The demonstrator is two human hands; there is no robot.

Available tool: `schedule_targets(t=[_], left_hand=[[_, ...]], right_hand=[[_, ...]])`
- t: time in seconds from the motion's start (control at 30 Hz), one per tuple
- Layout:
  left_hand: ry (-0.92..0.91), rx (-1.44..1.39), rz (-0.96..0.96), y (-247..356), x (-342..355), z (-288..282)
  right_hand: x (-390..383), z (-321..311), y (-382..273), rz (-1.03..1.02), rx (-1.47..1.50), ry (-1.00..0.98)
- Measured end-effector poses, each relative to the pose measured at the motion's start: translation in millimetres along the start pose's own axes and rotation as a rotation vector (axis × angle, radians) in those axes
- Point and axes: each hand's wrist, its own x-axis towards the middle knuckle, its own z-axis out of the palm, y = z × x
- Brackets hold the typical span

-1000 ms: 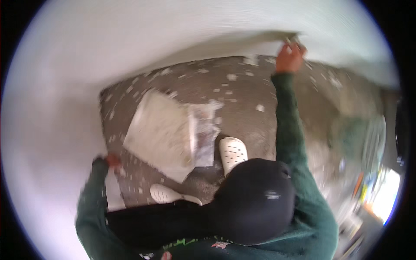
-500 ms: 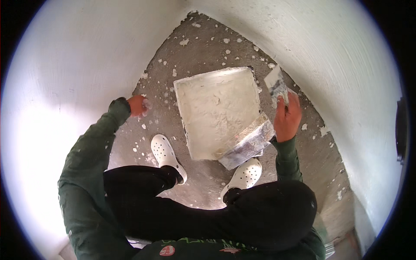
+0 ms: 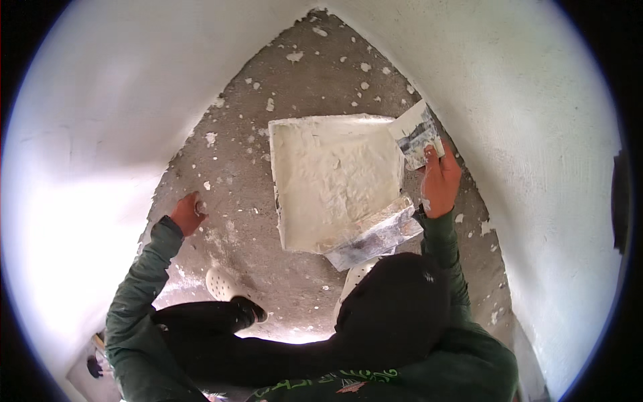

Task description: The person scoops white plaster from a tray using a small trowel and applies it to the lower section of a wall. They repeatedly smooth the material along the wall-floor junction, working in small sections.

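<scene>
My right hand [image 3: 441, 182] grips a putty knife [image 3: 410, 134], its wide pale blade smeared with grey and white. The blade points up and left, overlapping the far right corner of a square tray [image 3: 274, 194] as I see it. Thick off-white putty [image 3: 335, 167] fills the tray, ridged in the middle. Across the tray's near right corner lies a wide, putty-smeared metal blade [image 3: 375, 236], untouched by either hand. Away from the tray, my left hand [image 3: 188, 213] is held low at the left with curled fingers and nothing visible in them.
Smooth white walls [image 3: 100, 134] rise on both sides and meet in a corner ahead. White splatters dot the grey-brown floor [image 3: 234, 167]. My white clogs [image 3: 224, 285] stand near the tray's front side, partly covered by my dark-trousered knees [image 3: 395, 301].
My left hand has moved left and nearer to me. The putty knife has swung left, over the tray's far right corner. My right knee now covers more of the right clog.
</scene>
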Motion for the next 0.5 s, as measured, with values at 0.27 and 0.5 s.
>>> schedule_targets(t=[0.27,0.5], left_hand=[[0.092,-0.193,0.433,-88.6,25.4,59.8],[0.025,-0.210,0.403,-219.8,-36.1,51.6]], right_hand=[[-122.1,67.8,26.0,0.153,0.058,0.173],[-311.4,145.2,-48.2,0.096,-0.076,0.219]])
